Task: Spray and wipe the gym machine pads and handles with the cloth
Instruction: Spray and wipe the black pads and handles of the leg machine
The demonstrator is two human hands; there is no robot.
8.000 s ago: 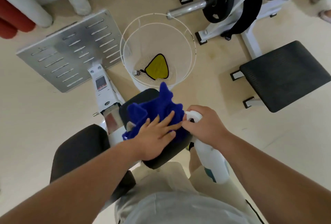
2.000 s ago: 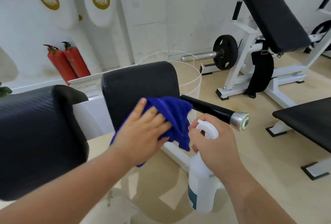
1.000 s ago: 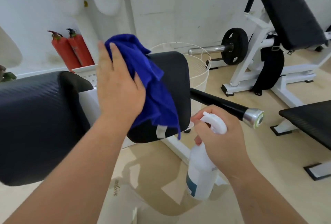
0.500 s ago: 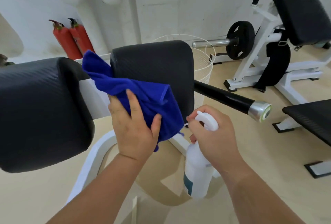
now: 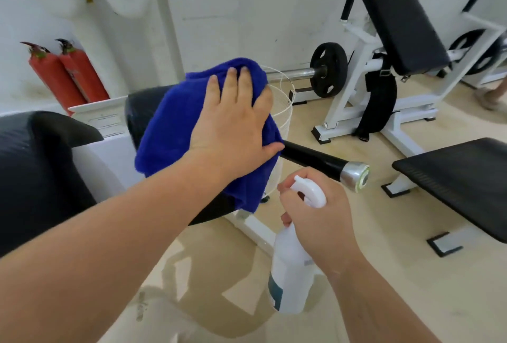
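Left hand (image 5: 233, 128) flat on the blue cloth (image 5: 170, 134), fingers straight and spread, thumb out toward 3 o'clock; palm presses the cloth onto the upper face of the near black pad (image 5: 138, 115). Cloth is bunched and draped over most of that pad, one corner hanging toward 5 o'clock below the wrist, the rest spilling out at 9 o'clock of the hand. Right hand (image 5: 318, 222) sits at 5 o'clock of the left, well apart from the cloth, fingers curled round the neck of a white spray bottle (image 5: 290, 274); forefinger at the trigger, nozzle head pointing toward 11 o'clock, bottle body hanging toward 6 o'clock. Black handle (image 5: 315, 160) with a chrome end cap juts from under the cloth toward 4 o'clock and passes just above the right hand; cannot tell whether they touch. A second black pad (image 5: 35, 172) fills the view at 9 o'clock. White wire basket (image 5: 282, 101) stands behind the cloth. Two red fire extinguishers (image 5: 63, 76) against the wall at 10 o'clock. Weight plate (image 5: 328, 70) on a bar at 1 o'clock; flat black bench seat (image 5: 461, 178) at 3 o'clock.
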